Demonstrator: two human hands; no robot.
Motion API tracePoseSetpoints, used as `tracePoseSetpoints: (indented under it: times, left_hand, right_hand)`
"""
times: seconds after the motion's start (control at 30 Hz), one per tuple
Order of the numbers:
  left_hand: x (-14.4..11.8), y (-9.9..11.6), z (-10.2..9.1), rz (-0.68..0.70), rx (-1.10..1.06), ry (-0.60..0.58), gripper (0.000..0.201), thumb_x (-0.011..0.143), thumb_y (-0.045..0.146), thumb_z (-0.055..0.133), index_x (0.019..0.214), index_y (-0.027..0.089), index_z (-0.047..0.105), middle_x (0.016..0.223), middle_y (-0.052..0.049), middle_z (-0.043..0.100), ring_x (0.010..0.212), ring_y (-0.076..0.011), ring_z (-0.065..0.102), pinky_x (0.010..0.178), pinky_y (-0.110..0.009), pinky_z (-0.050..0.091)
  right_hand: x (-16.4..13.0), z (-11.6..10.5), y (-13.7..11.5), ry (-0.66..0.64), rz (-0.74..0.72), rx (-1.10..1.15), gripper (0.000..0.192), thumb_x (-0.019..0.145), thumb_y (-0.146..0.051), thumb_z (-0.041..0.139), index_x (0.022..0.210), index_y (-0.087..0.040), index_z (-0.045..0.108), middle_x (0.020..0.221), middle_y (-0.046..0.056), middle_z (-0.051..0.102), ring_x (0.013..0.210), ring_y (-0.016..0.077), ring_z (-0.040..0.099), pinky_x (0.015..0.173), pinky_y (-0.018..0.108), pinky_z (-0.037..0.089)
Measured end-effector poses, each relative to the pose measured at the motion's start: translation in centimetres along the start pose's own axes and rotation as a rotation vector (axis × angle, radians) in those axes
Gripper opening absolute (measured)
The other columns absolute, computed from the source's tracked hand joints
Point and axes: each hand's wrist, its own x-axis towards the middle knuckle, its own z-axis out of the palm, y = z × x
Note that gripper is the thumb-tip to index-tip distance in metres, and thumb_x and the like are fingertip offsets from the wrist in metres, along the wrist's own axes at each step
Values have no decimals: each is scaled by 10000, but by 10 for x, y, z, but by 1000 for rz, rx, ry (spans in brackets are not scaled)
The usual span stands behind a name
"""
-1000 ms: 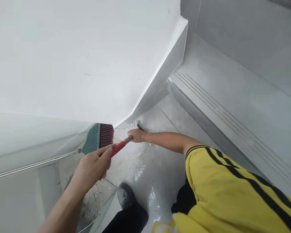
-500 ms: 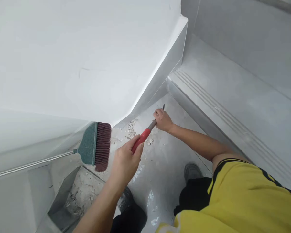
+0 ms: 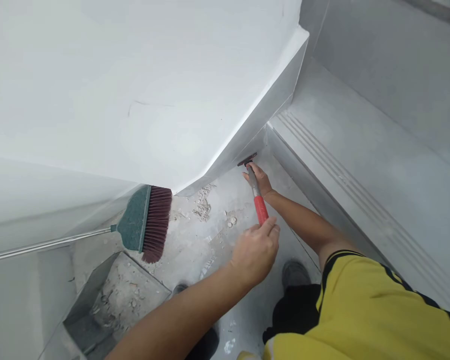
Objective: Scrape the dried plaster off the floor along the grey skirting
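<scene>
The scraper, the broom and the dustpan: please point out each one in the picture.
scraper (image 3: 260, 209), head view, on its red handle.
broom (image 3: 156, 224), head view, on the dark red bristles.
dustpan (image 3: 85, 302), head view, on its grey side wall.

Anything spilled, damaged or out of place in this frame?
Yes: pale plaster-like crumbs lie scattered on the grey floor below the white wall's edge, with more in the grey metal dustpan. Both hands grip the red-handled scraper at the wall's base.
</scene>
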Motion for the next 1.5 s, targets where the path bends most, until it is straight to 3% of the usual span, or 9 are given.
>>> tracePoseSetpoints:
  times: [0.27,0.73,0.83,0.9,1.03,1.1,1.23,1.37,1.5]
  left_hand:
    - [30,2,21,96,-76,-216,267,867,158,392,1061,159,576,1028,-80,601,766,-149,603,679,-288,511]
    - [44,3,23,65,-176,-276,289,814,193,469,1070,183,602,1149,-44,597,842,-164,628,707,-300,526]
    - [46,3,16,63,-209,-208,291,814,201,457,1065,197,604,1152,-26,601,864,-160,626,739,-292,520]
    - [46,1,15,34,-210,-186,285,808,212,462,1052,202,609,1141,-24,607,865,-163,627,734,-285,519]
    - [30,-1,28,14,-151,-348,229,782,200,487,945,167,644,1058,-55,632,740,-170,642,648,-298,531]
    - [15,2,33,-11,-172,-357,207,771,174,496,908,170,651,1061,-39,636,738,-166,645,666,-294,535]
    - [-13,7,22,-64,-321,-130,179,768,149,513,878,198,646,1053,14,650,774,-153,650,721,-281,538]
    - [-30,0,-11,-161,-543,227,140,786,134,539,852,197,644,960,-15,670,844,-132,643,797,-241,520]
    - [-41,-13,-29,-559,-987,424,96,780,205,601,850,194,665,1092,-46,627,728,-113,635,683,-237,548]
  right_hand:
    - [15,14,29,-55,11,-28,371,833,-259,377,1177,-163,480,1138,122,570,1074,183,537,844,303,428]
    - [19,11,43,-85,-52,32,348,813,-251,379,1135,-169,482,1124,104,598,1030,164,567,872,280,418]
    - [20,12,38,-72,-1,14,351,825,-263,375,1152,-179,471,1129,109,592,1028,170,569,836,276,425]
    - [20,14,36,-87,16,18,345,820,-263,388,1146,-186,469,1111,102,599,1018,174,573,817,275,429]
    - [10,21,37,-128,-40,121,354,787,-265,438,1132,-189,470,1065,85,612,958,178,585,828,280,430]
    - [-2,24,35,-139,-69,183,352,769,-264,474,1113,-189,481,1019,83,620,908,183,592,821,282,432]
    - [-23,21,22,-145,-29,319,305,715,-244,538,1018,-212,518,893,47,631,797,179,596,776,300,439]
    - [-23,4,-4,20,321,807,360,680,-277,581,1022,-232,478,792,10,625,701,163,589,703,310,469]
    - [-11,-19,-31,-248,627,1502,253,741,-349,463,903,-164,522,745,85,643,684,206,611,653,352,492]
